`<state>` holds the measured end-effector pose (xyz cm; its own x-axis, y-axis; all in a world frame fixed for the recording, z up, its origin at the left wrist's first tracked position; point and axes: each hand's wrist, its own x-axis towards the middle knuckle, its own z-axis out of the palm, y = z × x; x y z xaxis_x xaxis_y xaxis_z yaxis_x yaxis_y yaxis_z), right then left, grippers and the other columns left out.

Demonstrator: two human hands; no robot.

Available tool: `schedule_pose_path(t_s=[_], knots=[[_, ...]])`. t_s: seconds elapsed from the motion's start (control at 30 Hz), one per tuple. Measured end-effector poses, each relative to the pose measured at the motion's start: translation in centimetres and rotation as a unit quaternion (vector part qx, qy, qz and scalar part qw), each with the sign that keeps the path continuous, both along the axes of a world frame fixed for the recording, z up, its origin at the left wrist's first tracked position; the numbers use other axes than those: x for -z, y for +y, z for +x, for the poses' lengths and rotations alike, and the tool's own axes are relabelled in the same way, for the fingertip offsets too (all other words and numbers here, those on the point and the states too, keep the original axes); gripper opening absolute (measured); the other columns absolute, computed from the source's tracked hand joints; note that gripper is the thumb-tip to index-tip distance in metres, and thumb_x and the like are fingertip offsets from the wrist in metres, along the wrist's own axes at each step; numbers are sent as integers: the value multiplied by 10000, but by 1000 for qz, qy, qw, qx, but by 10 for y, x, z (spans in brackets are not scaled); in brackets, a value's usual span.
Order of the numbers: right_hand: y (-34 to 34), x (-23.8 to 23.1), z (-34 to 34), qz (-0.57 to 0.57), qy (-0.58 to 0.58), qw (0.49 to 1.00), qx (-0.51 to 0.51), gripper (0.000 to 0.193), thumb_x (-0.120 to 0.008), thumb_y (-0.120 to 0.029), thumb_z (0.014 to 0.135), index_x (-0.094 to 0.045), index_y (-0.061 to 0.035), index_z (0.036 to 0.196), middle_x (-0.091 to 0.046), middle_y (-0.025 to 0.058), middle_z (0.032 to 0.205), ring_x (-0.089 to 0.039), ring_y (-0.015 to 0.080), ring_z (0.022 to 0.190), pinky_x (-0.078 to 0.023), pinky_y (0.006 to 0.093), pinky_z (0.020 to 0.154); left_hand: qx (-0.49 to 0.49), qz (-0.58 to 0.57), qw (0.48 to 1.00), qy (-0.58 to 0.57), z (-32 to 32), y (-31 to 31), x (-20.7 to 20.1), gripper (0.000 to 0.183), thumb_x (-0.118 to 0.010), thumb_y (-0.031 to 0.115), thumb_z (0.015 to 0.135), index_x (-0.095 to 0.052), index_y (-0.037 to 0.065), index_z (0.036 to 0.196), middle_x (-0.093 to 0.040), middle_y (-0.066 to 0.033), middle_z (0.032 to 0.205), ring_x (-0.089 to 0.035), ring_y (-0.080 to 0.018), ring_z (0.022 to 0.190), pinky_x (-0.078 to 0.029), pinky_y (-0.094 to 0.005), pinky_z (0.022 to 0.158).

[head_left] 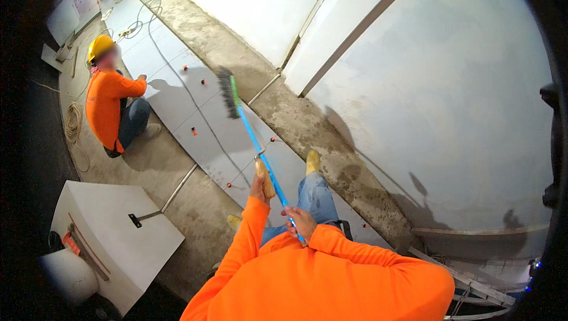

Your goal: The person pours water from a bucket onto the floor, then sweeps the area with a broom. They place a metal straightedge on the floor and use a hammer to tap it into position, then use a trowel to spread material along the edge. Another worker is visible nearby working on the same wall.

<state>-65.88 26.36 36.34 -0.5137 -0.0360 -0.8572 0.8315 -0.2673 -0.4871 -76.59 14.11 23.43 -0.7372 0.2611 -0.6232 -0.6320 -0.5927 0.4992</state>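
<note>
A broom (251, 133) with a blue pole, a green head and dark bristles slants out ahead of me over large pale tiles (216, 117). Low on its pole, my right hand (303, 221) is closed around it. My left hand (257, 191) is closed on a wooden-handled trowel (265, 180) with a bent metal neck, right against the broom pole; its blade does not show clearly. The bristles hover over or touch the far tile edge; I cannot tell which. Several small red-and-black tile levelling clips (194, 132) stand along the tile joints.
A co-worker (112, 93) in an orange top and yellow helmet crouches left of the tiles. A dark cable (189, 93) runs along them. Rough concrete (260, 75) borders the white wall (426, 102). A large pale slab (118, 226) is at lower left, near coiled rope (73, 123).
</note>
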Motion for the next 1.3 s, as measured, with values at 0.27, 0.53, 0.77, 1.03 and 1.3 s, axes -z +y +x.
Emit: schedule_pose_path(t_s=[0.27, 0.53, 0.77, 1.03, 1.3], knots=[[123, 54, -187, 115, 155, 969, -156, 639, -361, -644, 1023, -522, -72, 1258, -535, 42, 846, -541, 127, 669, -498, 294, 556, -79, -173, 973, 128, -178, 117, 42, 449, -618, 358, 943, -601, 17, 1234, -614, -52, 974, -603, -158, 815, -525, -328, 724], [304, 137, -510, -78, 99, 971, -205, 691, -452, -681, 977, -468, -143, 1409, -576, 64, 1269, -597, 158, 1066, -541, 369, 728, -91, -309, 940, 115, -365, 312, 56, 463, -645, 323, 996, -578, 6, 1327, -651, -69, 1035, -627, -145, 828, -523, -277, 643], [359, 118, -591, 4, 211, 949, -233, 683, -600, -615, 943, -579, -20, 1277, -683, 114, 989, -664, 206, 893, -537, 337, 758, -180, -316, 923, 123, -443, 377, 36, 469, -618, 372, 1016, -600, 40, 1346, -558, 56, 742, -466, -38, 582, -371, -211, 499], [367, 113, -693, 238, 269, 886, -294, 784, -525, -770, 886, -630, -10, 1044, -587, 79, 695, -588, 208, 648, -475, 350, 632, -186, -242, 947, 95, -584, 315, -21, 391, -584, 112, 995, -600, 92, 1385, -514, 65, 852, -414, -15, 579, -358, -186, 508], [308, 111, -797, 200, 109, 895, -383, 787, -545, -727, 884, -648, -7, 1184, -694, 260, 1077, -656, 438, 1027, -501, 478, 879, -169, -319, 925, 118, -740, 215, -46, 369, -526, 65, 1001, -630, 113, 1352, -446, 84, 764, -353, -9, 532, -348, -183, 493]])
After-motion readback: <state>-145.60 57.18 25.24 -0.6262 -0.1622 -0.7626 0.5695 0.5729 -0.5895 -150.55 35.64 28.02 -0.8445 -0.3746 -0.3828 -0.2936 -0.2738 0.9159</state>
